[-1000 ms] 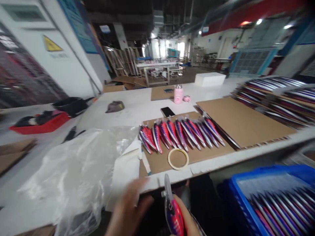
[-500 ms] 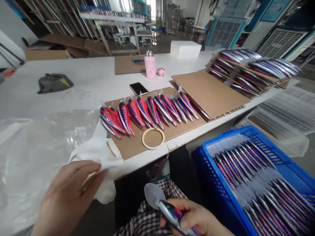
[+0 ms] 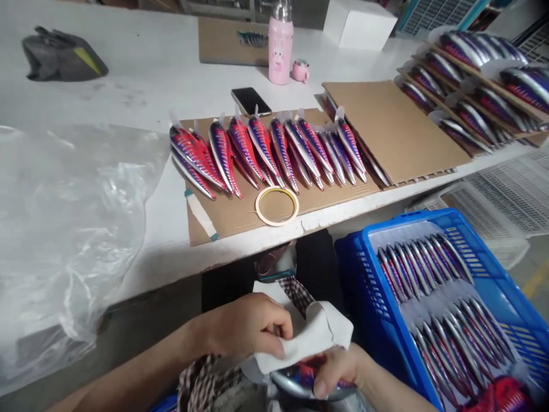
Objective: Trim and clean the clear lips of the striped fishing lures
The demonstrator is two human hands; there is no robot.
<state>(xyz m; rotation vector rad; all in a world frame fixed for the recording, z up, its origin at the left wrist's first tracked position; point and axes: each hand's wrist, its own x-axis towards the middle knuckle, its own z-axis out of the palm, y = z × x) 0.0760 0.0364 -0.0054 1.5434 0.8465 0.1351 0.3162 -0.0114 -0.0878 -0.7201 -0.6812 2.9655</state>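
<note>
My left hand (image 3: 244, 325) pinches a white cloth (image 3: 315, 337) low in the middle of the view, above my lap. Just under the cloth, a silver, red and purple fishing lure (image 3: 295, 383) is gripped in my right hand (image 3: 338, 372), thumb on its side. The cloth's lower edge meets the lure's upper part, and the lure's clear lip is mostly hidden. On the cardboard sheet (image 3: 231, 222) at the table's front lies a row of similar red and purple lures (image 3: 246, 149). A roll of tape (image 3: 277, 222) sits in front of them.
A blue crate (image 3: 364, 320) with rows of lures stands at right. Cardboard layers of lures (image 3: 467, 86) are stacked behind it. A plastic bag (image 3: 77, 229) covers the table's left. A phone (image 3: 251, 102), pink bottle (image 3: 280, 51) and white box (image 3: 358, 26) stand further back.
My left hand has brought the white cloth from the table's front edge rightward to the lure in my right hand. The view has tipped down.
</note>
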